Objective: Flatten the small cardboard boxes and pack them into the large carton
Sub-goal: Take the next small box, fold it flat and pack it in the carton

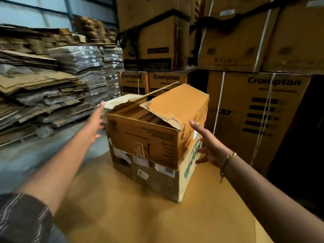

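Right hand point(208, 146) is spread wide and empty, fingers straight, just beside the right end of the top box point(157, 135); contact cannot be told. Left hand point(94, 121) is also wide and empty, near the box's left end. Between them the top box, flaps open, sits on a lower box point(157, 179). Beyond the left hand lie cardboard stacks point(43, 88).

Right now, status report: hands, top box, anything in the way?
Left hand open left of orange box, apart. Right hand open at its right side, contact unclear. Box unflattened, flaps open, atop lower box. Nothing in the way.
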The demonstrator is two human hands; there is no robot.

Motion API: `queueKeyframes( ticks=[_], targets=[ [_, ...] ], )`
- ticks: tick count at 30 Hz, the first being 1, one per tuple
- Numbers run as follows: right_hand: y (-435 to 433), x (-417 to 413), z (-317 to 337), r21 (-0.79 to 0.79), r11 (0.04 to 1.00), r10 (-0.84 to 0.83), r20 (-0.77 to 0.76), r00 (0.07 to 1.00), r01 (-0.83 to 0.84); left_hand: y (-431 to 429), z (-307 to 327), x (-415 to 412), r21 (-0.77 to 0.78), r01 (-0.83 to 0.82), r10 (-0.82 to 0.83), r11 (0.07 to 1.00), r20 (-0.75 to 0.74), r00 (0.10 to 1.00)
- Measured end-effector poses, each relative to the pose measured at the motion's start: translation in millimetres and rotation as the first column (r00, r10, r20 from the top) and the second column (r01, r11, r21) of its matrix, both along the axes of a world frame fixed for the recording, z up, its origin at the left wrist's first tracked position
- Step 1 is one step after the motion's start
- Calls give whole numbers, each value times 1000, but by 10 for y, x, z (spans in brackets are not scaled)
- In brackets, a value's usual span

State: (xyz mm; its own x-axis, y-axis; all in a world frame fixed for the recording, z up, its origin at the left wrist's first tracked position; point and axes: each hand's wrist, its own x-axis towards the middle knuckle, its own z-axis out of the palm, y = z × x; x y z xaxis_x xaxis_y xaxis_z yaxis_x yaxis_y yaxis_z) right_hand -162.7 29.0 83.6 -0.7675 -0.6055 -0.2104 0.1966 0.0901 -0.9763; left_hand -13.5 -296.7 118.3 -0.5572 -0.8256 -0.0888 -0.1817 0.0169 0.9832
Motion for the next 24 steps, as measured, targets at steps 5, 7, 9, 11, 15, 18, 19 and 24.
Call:
queueKeyframes(
  ticks=[5,7,9,11,15,18,19,24],
  targets=[
    [-311,-26,38,53,996,-77,77,994,74,-386,21,-289,130,129,-142,983,98,985],
    [-390,-29,68,60,994,-97,78,992,92,-450,26,-366,168,174,-195,970,118,974],
    [-449,-29,84,65,992,-114,100,988,108,-492,8,-410,190,232,-262,954,149,954],
    [-497,-45,79,65,992,-117,133,984,109,-531,-41,-430,207,275,-311,939,170,935],
    [-549,-40,112,102,987,-144,187,972,127,-567,-35,-444,183,311,-343,933,183,921],
    [-434,-95,134,106,985,-154,207,966,134,-419,38,-380,152,367,-388,917,145,910],
    [-352,-108,141,106,986,-152,208,966,132,-337,46,-343,140,389,-406,911,128,905],
    [291,-46,149,24,990,-143,183,973,141,249,-44,-53,90,532,-535,842,6,845]
  ],
)
